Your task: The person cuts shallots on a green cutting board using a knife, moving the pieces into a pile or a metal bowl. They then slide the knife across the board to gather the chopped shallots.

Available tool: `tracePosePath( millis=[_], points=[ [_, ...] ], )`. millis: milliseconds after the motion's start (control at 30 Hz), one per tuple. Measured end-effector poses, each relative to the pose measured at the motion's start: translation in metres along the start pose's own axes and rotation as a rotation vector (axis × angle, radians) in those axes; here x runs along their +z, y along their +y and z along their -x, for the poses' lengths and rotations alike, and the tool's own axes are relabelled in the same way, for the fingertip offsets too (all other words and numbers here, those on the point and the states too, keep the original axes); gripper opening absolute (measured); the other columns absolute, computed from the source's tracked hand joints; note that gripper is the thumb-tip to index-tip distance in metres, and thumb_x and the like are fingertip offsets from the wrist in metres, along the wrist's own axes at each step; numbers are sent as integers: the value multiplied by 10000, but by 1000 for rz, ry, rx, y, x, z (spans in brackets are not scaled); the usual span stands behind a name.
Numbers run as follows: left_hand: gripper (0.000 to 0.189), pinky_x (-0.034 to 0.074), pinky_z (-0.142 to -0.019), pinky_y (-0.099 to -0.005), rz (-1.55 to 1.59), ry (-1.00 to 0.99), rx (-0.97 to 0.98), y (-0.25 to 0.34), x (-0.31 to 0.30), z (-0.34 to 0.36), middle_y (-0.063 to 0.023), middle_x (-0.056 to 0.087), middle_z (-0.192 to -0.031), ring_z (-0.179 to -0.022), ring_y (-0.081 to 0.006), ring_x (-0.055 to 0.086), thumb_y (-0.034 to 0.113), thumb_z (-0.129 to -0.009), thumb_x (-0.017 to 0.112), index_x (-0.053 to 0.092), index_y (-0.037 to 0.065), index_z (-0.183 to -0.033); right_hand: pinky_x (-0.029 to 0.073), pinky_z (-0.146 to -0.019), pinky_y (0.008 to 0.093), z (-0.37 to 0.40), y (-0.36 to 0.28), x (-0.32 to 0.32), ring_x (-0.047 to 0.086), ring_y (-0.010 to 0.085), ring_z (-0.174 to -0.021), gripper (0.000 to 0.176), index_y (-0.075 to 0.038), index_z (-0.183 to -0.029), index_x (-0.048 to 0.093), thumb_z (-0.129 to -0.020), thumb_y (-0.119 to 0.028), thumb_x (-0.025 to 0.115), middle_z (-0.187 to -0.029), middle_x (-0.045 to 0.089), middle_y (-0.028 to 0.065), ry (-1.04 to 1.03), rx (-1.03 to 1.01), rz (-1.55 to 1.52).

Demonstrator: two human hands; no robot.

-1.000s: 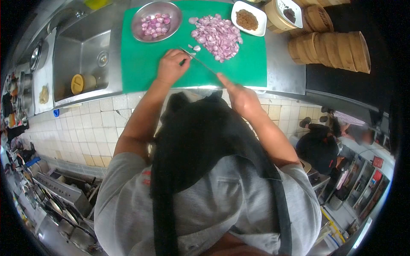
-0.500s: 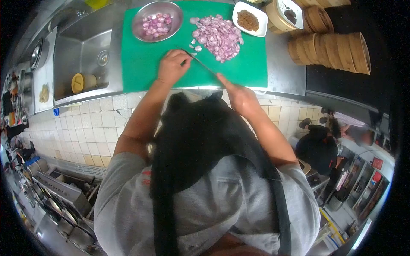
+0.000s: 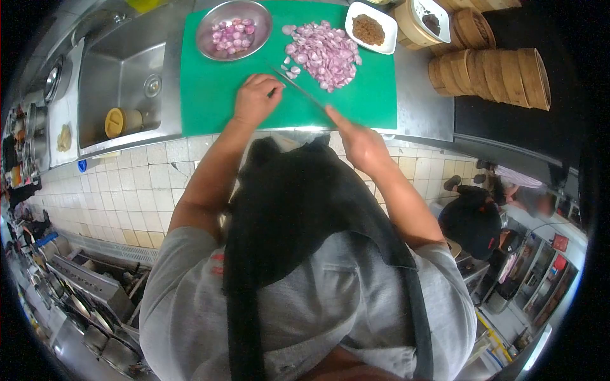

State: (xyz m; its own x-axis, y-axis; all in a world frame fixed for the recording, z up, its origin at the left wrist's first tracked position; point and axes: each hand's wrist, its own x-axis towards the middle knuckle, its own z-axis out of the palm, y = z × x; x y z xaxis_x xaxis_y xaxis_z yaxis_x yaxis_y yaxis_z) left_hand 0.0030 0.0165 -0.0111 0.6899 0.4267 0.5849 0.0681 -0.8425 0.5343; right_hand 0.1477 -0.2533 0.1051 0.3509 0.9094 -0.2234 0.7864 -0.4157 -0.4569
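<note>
Knife gripped in my right hand, fingers closed round the handle, blade angled across the green cutting board toward my left hand. Left fingers are curled under, knuckles beside the blade as a guide; what they pin is hidden. Sliced shallots are heaped past the blade tip, clear of the cut. A metal bowl sits at the far left corner. Bare board lies left of my hand, then the sink drops away.
</note>
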Motion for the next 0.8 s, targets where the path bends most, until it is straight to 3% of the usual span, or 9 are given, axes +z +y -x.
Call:
tracePosePath(
  millis=[267, 567, 767, 800],
  points=[
    [109, 611, -799, -393, -11, 26, -4, -2, 3, 2, -60, 781, -946, -874, -274, 739, 28, -803, 824, 751, 85, -861, 576, -764, 563, -3, 7, 24, 714, 484, -874, 757, -278, -1646, 462, -939, -22, 548, -1113, 722, 317, -3, -23, 4],
    [97, 612, -827, -400, -24, 14, 10, -1, 3, 1, -63, 782, -950, -887, -271, 742, 44, -806, 825, 751, 83, -855, 573, -746, 560, 2, -5, 10, 715, 476, -844, 741, -263, -1643, 467, -945, -25, 542, -1041, 734, 299, 42, -44, 4],
    [103, 613, -812, -403, -37, 8, 2, -1, 3, 2, -64, 777, -960, -890, -274, 738, 42, -802, 828, 755, 85, -860, 569, -838, 559, -12, 7, 32, 712, 487, -952, 758, -295, -1651, 447, -949, -25, 542, -1161, 726, 294, -54, 33, -21],
    [105, 611, -813, -404, -41, 7, 0, -1, 2, 2, -66, 776, -960, -890, -278, 737, 42, -799, 828, 757, 86, -863, 562, -862, 555, -13, 5, 30, 704, 495, -974, 711, -292, -1650, 450, -988, -55, 551, -1154, 725, 300, -48, 50, -50]
  ],
)
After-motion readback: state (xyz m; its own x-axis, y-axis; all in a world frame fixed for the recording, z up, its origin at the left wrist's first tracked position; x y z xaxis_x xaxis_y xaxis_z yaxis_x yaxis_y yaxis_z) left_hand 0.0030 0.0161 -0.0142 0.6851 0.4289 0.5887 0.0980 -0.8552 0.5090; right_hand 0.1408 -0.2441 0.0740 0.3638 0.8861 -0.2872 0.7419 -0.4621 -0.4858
